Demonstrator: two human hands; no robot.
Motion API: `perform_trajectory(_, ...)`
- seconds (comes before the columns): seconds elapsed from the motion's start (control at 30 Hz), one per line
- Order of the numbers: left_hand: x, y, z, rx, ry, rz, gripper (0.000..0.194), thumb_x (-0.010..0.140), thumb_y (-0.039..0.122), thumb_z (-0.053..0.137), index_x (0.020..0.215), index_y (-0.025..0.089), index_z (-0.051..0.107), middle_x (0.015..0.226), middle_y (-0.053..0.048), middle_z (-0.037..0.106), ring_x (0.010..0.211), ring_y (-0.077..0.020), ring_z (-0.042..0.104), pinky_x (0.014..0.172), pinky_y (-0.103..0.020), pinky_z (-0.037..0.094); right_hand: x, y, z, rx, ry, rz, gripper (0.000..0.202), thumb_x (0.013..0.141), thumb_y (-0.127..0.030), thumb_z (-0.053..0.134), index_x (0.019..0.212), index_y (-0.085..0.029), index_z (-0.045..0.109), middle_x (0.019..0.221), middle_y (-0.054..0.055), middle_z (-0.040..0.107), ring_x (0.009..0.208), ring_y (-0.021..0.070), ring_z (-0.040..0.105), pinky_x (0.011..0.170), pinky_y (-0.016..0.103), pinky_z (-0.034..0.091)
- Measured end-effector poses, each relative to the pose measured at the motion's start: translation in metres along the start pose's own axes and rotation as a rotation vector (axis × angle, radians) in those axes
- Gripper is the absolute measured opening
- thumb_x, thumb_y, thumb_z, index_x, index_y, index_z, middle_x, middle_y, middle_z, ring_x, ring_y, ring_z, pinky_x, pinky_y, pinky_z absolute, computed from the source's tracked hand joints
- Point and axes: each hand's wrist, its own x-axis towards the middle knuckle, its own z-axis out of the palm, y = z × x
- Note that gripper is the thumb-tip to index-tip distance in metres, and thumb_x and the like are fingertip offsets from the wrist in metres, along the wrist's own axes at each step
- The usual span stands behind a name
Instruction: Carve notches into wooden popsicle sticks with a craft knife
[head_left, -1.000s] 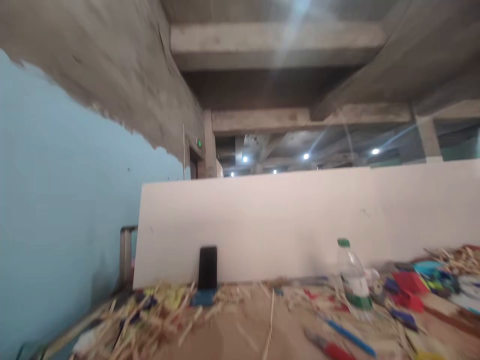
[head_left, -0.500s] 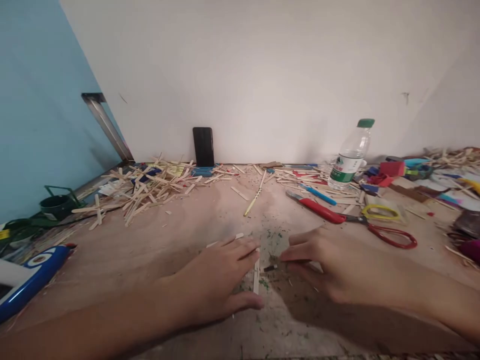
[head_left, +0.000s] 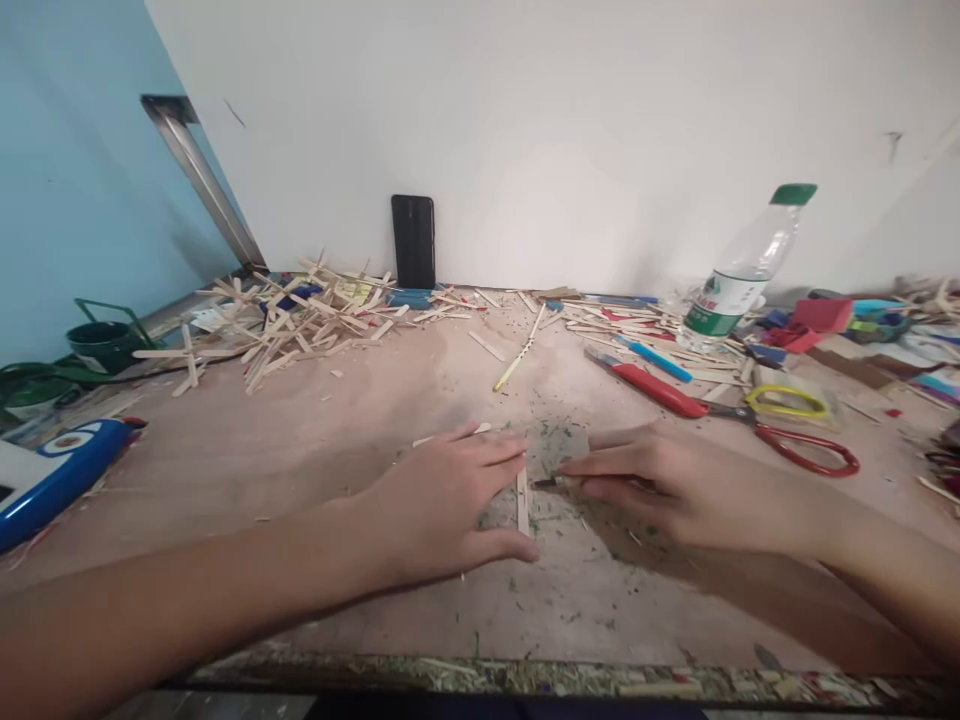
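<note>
My left hand (head_left: 457, 500) lies flat on the wooden board, fingers spread, pressing on light wooden sticks. One stick (head_left: 523, 500) shows upright in the view between its fingers and thumb. Another stick's end (head_left: 482, 428) pokes out beyond the fingertips. My right hand (head_left: 637, 475) is closed round a small craft knife, whose dark blade (head_left: 546, 483) points left, just right of the stick. Most of the knife's handle is hidden by the fingers. Green crumbs are scattered around the blade.
Behind lie a yellow-tipped stick (head_left: 517, 360), heaps of sticks (head_left: 300, 310) and a phone (head_left: 414, 240) leaning on the wall. To the right are a red cutter (head_left: 660, 388), a blue pen (head_left: 655, 358), scissors (head_left: 806, 450) and a bottle (head_left: 731, 290). A blue-and-white object (head_left: 67, 475) is at left.
The camera view has tilted down, showing the board's front edge. My right hand has closed on the small knife, its blade now nearer the stick. My left hand stays on the sticks.
</note>
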Motion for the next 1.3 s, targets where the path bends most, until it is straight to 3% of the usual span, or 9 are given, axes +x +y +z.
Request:
perform_trajectory(0.17,-0.003,-0.005,0.006,-0.026,-0.022,-0.012,0.093,0.112,0.083,0.052,0.165,0.007,0.060,0.174,-0.018,0.053,0.165,-0.0368,0.051,0.143,-0.058,0.034,0.002,0.003,0.010,0.114,-0.012,0.008,0.037,0.119,-0.031,0.053,0.131,-0.021,0.086,0.107,0.007,0.085,0.094,0.0214,0.078,0.080,0.030,0.054)
perform_trajectory(0.37,-0.002,-0.004,0.007,-0.046,-0.032,-0.033,0.093,0.111,0.083,0.052,0.166,0.008,0.059,0.175,-0.017,0.052,0.168,-0.0362,0.047,0.145,-0.059,0.028,0.003,0.004,0.015,0.138,0.011,-0.003,0.036,0.120,-0.031,0.054,0.134,-0.019,0.085,0.113,0.010,0.085,0.097,0.0214,0.079,0.082,0.029,0.056)
perform_trajectory(0.6,-0.003,-0.006,0.010,-0.092,-0.016,-0.039,0.096,0.109,0.088,0.050,0.167,0.011,0.060,0.174,-0.017,0.052,0.168,-0.0367,0.047,0.145,-0.060,0.028,0.004,0.015,0.019,0.187,0.024,-0.040,0.039,0.120,-0.038,0.055,0.137,-0.020,0.085,0.103,0.011,0.083,0.083,0.0205,0.074,0.074,0.031,0.054)
perform_trajectory(0.9,-0.002,-0.005,0.008,-0.081,0.008,-0.025,0.091,0.107,0.083,0.062,0.164,0.013,0.064,0.172,-0.019,0.054,0.165,-0.0386,0.051,0.143,-0.060,0.034,0.005,0.019,0.028,0.284,0.023,-0.062,0.039,0.120,-0.038,0.057,0.139,-0.018,0.085,0.120,0.015,0.088,0.100,0.0233,0.082,0.087,0.032,0.060)
perform_trajectory(1.3,-0.002,-0.007,0.005,-0.082,-0.012,-0.009,0.091,0.109,0.083,0.058,0.165,0.012,0.063,0.172,-0.019,0.053,0.166,-0.0377,0.049,0.144,-0.059,0.030,0.007,0.023,0.025,0.302,0.028,-0.067,0.040,0.120,-0.042,0.059,0.137,-0.019,0.086,0.110,0.013,0.089,0.087,0.0207,0.078,0.077,0.030,0.056)
